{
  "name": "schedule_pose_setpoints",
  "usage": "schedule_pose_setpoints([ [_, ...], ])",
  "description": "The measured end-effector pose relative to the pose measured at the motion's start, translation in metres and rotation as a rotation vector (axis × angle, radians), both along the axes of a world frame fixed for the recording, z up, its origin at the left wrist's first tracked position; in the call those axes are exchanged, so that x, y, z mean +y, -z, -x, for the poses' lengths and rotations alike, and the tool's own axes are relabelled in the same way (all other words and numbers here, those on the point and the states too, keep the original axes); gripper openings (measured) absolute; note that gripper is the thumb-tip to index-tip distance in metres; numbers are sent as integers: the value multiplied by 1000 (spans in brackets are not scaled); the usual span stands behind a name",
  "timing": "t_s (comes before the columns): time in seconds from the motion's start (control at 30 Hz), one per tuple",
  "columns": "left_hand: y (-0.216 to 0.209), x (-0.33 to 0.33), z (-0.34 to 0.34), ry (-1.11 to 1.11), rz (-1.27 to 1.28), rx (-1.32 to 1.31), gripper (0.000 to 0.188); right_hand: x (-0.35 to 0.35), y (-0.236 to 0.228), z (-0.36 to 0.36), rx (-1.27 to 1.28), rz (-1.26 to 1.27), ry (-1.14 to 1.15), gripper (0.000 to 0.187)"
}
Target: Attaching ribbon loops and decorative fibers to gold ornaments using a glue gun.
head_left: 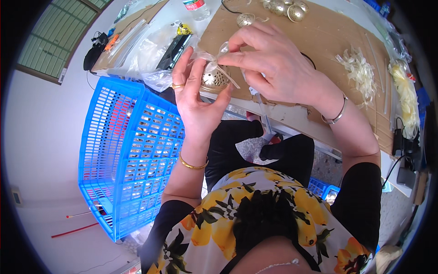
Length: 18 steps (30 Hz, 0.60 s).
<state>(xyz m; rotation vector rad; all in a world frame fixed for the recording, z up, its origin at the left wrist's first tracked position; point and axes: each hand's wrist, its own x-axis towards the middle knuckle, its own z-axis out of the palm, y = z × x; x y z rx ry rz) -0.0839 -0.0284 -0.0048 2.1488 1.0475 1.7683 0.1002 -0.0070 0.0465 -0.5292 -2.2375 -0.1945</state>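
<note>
A gold openwork ball ornament [213, 80] is at the near edge of the table, with a pale translucent ribbon [229, 76] tied or looped at its top. My left hand [197, 102] is closed around the ball from the left, thumb on its near right side and fingers reaching up by the ribbon. From the right, my right hand [278, 61] pinches the ribbon just above the ball between thumb and forefinger. Part of the ribbon loop stands up beside those fingertips. The exact form of the knot is too small to make out.
Brown cardboard [328, 41] covers much of the table. Several gold balls [296, 13] lie at the far side. A pile of cut ribbons [358, 73] is on the right. A blue plastic crate [130, 150] stands left of my arm. Clear plastic bags [148, 52] and a bottle [197, 10] are far left.
</note>
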Motion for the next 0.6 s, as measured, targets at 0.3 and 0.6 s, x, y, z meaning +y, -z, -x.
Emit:
schedule_pose_setpoints([
  [0.3, -5, -5, 3, -193, -186, 184, 59, -4, -9, -5, 189, 287, -68, 24],
  [0.6, -1, -8, 5, -105, -152, 259, 62, 1, 2, 2, 56, 439, -20, 26],
])
